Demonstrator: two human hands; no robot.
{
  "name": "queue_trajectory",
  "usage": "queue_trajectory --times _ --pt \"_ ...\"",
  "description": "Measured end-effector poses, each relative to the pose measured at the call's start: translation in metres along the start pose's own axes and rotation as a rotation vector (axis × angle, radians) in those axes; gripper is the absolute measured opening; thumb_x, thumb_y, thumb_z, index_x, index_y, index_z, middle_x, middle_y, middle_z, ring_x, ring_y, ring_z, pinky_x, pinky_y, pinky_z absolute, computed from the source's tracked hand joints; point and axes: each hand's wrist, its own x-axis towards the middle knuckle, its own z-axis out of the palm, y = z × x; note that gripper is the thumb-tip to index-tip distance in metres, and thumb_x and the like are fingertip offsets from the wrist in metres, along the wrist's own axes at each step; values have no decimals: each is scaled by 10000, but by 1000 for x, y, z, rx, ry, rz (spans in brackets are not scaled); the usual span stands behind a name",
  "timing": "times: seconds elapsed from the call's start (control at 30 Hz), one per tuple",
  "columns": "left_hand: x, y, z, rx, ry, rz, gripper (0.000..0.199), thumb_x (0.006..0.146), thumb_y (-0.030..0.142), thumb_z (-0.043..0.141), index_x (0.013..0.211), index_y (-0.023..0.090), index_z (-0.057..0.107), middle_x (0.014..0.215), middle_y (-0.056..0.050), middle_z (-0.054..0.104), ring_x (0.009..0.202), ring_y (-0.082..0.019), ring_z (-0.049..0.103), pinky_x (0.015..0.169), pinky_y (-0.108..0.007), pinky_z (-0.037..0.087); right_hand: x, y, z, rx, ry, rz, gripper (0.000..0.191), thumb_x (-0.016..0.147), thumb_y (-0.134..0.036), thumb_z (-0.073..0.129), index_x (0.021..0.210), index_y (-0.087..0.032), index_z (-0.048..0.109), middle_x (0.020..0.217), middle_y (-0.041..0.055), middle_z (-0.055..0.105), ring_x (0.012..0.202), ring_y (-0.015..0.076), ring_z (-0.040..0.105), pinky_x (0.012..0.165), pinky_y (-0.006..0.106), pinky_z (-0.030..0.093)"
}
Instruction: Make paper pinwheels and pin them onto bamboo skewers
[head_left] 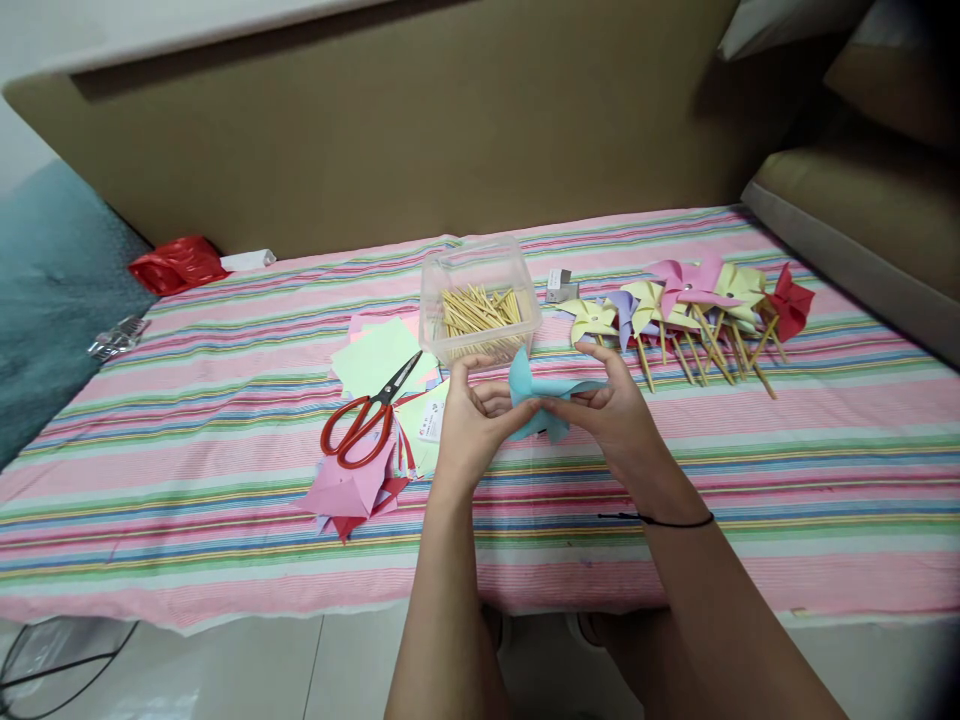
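Striped cloth (225, 380): spreads beneath the clear plastic box (480, 265) and everything around it.
Pinwheels on sticks (694, 285): heaped right of the box, overlapping; pulling one out could drag or bend its neighbours.
Loose coloured sheets (375, 360): fanned left of the box, pinned partly by the scissors, so a tug could tear them.
Left hand (480, 420): on the box's near side, thumb and fingers pinching curled paper.
Right hand (611, 410): beside it, pinching the paper's other side, thumbs nearly meeting.
Red-handled scissors (388, 393): left of the box, blades apart from the left hand but near; a careless sideways reach could catch them.
Light-blue pinwheel paper (555, 390): held just before the box; uneven thumb pressure could crease it, a slackened pinch let it spring open.
Bamboo sticks (476, 310): jumbled inside the box; the hands partly block its near side.
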Motion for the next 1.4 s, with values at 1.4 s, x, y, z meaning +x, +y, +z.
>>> queue_trajectory --times 1.4 --pt "2 0 -20 -72 185 -69 627 499 226 854 1004 205 482 689 8 700 577 -152 654 542 -241 512 -1 10 10 -15 -92 -37 729 623 -344 827 1225 -228 433 798 28 743 710 208 699 588 291 542"
